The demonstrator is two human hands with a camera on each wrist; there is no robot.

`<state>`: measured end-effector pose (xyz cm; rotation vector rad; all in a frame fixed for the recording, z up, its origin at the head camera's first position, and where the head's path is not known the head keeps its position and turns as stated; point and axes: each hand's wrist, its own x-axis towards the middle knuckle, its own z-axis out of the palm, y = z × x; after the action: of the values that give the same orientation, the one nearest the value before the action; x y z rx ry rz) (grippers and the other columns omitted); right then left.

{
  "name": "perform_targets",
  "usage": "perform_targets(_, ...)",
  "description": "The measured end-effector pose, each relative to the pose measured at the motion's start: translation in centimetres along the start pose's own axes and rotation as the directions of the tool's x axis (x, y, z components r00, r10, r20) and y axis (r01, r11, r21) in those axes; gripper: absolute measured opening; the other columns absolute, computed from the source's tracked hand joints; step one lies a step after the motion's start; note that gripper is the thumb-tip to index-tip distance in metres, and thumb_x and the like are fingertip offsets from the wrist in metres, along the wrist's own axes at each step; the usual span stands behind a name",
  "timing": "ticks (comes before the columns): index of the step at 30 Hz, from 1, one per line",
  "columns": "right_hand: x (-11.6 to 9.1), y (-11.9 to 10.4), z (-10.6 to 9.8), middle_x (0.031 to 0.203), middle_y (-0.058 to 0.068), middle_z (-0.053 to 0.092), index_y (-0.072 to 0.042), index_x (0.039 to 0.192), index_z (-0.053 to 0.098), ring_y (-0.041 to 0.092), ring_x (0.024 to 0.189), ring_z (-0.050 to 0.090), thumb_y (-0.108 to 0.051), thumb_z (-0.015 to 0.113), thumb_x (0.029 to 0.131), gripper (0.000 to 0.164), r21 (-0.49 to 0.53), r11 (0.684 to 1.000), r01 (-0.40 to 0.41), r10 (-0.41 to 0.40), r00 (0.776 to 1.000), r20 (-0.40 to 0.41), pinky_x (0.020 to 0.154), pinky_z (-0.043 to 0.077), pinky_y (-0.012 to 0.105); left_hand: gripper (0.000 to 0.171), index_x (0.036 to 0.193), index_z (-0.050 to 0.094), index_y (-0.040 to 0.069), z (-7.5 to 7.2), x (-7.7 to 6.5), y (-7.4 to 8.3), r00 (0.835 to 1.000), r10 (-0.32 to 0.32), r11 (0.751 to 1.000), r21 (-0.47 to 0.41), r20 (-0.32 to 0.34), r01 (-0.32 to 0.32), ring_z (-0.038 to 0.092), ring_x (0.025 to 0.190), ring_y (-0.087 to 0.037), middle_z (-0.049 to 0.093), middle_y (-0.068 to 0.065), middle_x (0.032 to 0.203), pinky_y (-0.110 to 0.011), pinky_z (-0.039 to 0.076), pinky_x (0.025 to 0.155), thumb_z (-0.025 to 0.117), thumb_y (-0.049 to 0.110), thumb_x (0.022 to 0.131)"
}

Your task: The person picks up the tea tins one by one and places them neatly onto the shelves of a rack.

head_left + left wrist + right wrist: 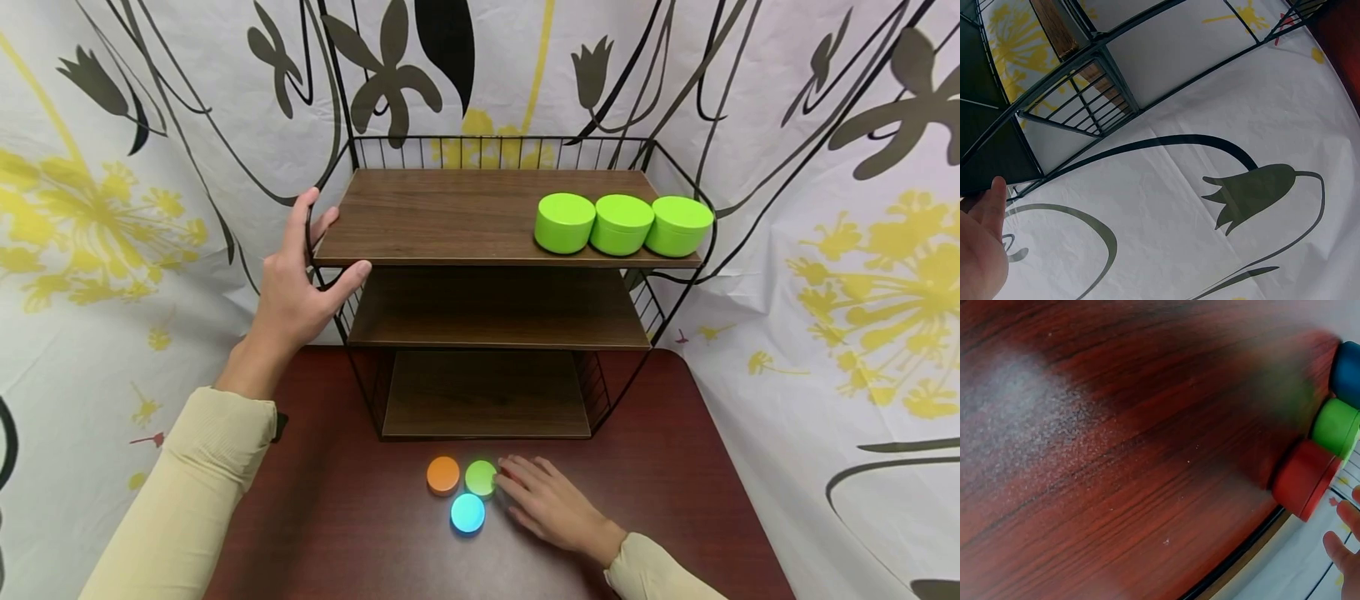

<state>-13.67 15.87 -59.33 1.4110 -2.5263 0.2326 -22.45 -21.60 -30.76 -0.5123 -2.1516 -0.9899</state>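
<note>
A three-tier shelf rack [480, 217] with brown boards and a black wire frame stands against the patterned cloth. My left hand [296, 279] grips its upper left side, thumb by the top board's front edge and fingers around the wire; the left wrist view shows only part of this hand [985, 244]. Low on the right, my right hand [551, 504] hovers with loosely spread fingers beside a red round container [1307, 478], mostly hidden in the head view. Close by are a green container [481, 478], an orange one [443, 475] and a blue one [468, 512].
Three larger lime-green round containers [621, 225] sit in a row at the top board's right end. The dark red table [337, 517] carries the rack and the small containers. Cloth with printed flowers [847, 333] hangs behind and at both sides.
</note>
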Motion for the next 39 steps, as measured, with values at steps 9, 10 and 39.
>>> perform_targets(9,0.2,0.3,0.7,0.14,0.008,0.056,-0.013,0.136,0.059,0.027,0.127,0.054,-0.027,0.075,0.089,0.052,-0.043,0.999,-0.029,0.029,1.0,-0.008,0.096,0.047,0.051,0.085,0.155,0.031,0.017,0.1,0.1,0.1,1.0,0.004,1.0,-0.002,-0.007,-0.004,0.059,0.124,-0.027,0.058,-0.005,0.14,-0.038,0.042,0.103,0.077,0.035,0.086)
perform_targets(10,0.2,0.3,0.7,0.14,0.008,0.056,-0.013,0.136,0.059,0.027,0.127,0.054,-0.027,0.074,0.09,0.051,-0.041,0.999,-0.034,0.034,0.999,-0.006,0.096,0.047,0.051,0.085,0.155,0.031,0.018,0.1,0.1,0.1,1.0,0.004,1.0,-0.001,-0.007,-0.004,0.059,0.124,-0.027,0.058,-0.005,0.14,-0.038,0.042,0.103,0.076,0.035,0.086)
perform_targets(39,0.0,0.9,1.2,0.142,0.011,0.053,-0.019,0.141,0.056,0.032,0.126,0.055,-0.02,0.072,0.092,0.053,-0.06,0.994,-0.096,0.101,0.992,0.075,0.092,0.049,0.053,0.085,0.156,0.03,0.017,0.0,0.0,0.0,1.0,-0.001,1.0,0.005,0.004,0.001,0.057,0.125,-0.025,0.057,-0.005,0.141,-0.039,0.042,0.104,0.075,0.036,0.087)
